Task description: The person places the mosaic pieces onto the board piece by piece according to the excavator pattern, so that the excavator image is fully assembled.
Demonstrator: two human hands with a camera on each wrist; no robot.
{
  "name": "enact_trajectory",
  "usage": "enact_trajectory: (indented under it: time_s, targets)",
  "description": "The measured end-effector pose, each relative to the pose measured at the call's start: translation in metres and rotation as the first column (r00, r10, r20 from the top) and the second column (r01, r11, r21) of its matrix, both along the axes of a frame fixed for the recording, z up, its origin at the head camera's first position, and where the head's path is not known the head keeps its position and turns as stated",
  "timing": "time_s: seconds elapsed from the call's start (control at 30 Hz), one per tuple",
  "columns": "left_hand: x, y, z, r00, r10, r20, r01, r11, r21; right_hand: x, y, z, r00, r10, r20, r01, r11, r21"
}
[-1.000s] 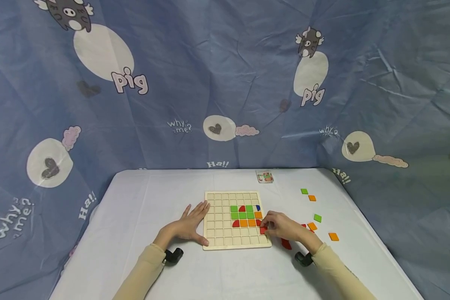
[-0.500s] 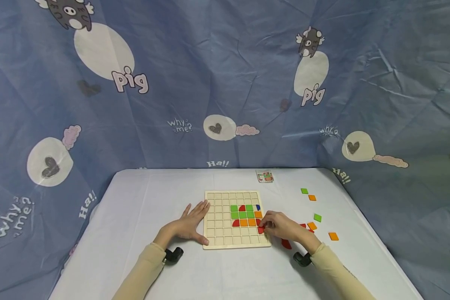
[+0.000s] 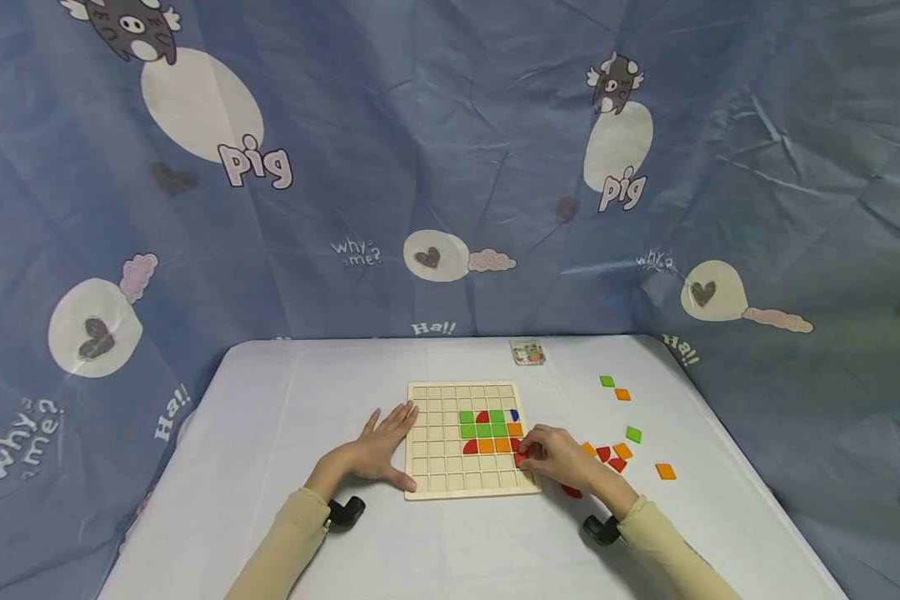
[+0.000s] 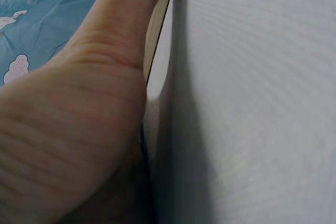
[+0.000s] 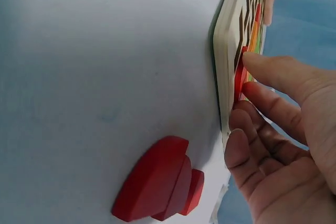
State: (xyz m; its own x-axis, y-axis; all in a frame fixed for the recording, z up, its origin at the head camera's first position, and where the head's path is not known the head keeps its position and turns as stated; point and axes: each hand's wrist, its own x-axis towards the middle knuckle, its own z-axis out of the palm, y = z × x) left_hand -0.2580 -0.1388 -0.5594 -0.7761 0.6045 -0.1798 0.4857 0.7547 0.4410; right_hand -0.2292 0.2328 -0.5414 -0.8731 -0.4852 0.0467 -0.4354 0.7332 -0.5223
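Note:
A pale wooden grid board [image 3: 435, 482] lies on the white table. My left hand [image 3: 375, 450] is spread flat at its left side, fingertips and thumb on the edge. At the right edge, the thumb and index finger of my right hand [image 3: 566, 460] pinch a red tile [image 3: 521, 461] low over a cell; the hand partly hides it. In the right wrist view the red tile [image 5: 240, 74] stands tilted against the board's surface. Green tiles [image 3: 483, 431], orange tiles [image 3: 493, 446], red quarter-round pieces [image 3: 471, 447] and a blue piece [image 3: 514, 415] fill cells to the right of centre.
Loose red pieces [image 3: 617, 464], orange tiles [image 3: 666, 472] and green tiles [image 3: 633, 434] lie scattered right of the board. A small patterned card [image 3: 528, 352] is near the back edge. Behind the table hangs a blue printed cloth [image 3: 450, 167].
The red tile has shifted slightly left and inward over the board. My right wrist has moved a little, uncovering more loose pieces beside it. The left hand keeps its place.

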Motion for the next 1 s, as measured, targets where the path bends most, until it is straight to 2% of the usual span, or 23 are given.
enact_trajectory:
  time_s: [0.1, 0.2, 0.27, 0.33, 0.4, 0.47, 0.6, 0.83, 0.9, 1.0]
  targets:
    - [0.001, 0.000, -0.001, 1.000, -0.004, 0.003, 0.004, 1.000, -0.006, -0.001, 0.003, 0.002, 1.000, -0.011, 0.014, 0.012, 1.000, -0.027]
    - [0.002, 0.000, -0.001, 1.000, -0.007, 0.009, 0.007, 1.000, -0.009, -0.007, 0.014, 0.006, 0.998, -0.058, -0.009, 0.058, 0.996, -0.073]
    - [0.002, 0.000, -0.001, 1.000, -0.005, 0.010, 0.005, 1.000, -0.007, -0.015, 0.026, 0.009, 0.992, -0.120, -0.049, 0.114, 0.988, -0.105]
    - [0.002, 0.000, 0.000, 1.000, -0.004, 0.007, 0.004, 1.000, -0.004, -0.026, 0.042, 0.013, 0.974, -0.202, -0.104, 0.187, 0.973, -0.137]
    - [0.001, 0.000, 0.000, 1.000, -0.002, 0.002, 0.002, 1.000, 0.004, -0.037, 0.061, 0.017, 0.945, -0.291, -0.149, 0.265, 0.949, -0.172]
    - [0.000, 0.000, -0.001, 1.000, 0.000, -0.002, 0.000, 1.000, 0.007, -0.047, 0.080, 0.018, 0.907, -0.380, -0.183, 0.346, 0.918, -0.195]
    - [0.000, -0.001, -0.001, 1.000, 0.003, -0.001, -0.003, 1.000, 0.010, -0.062, 0.116, 0.016, 0.835, -0.519, -0.180, 0.489, 0.852, -0.190]
    - [0.001, -0.001, 0.001, 1.000, 0.001, 0.005, -0.001, 1.000, 0.008, -0.072, 0.149, 0.005, 0.741, -0.672, -0.014, 0.666, 0.737, -0.118]
    - [0.002, -0.001, 0.002, 1.000, 0.001, 0.003, -0.001, 1.000, 0.011, -0.074, 0.153, 0.001, 0.716, -0.698, 0.037, 0.698, 0.711, -0.088]
    - [0.002, 0.000, 0.004, 1.000, 0.001, 0.002, -0.001, 1.000, 0.010, -0.076, 0.157, -0.003, 0.691, -0.719, 0.067, 0.722, 0.690, -0.048]
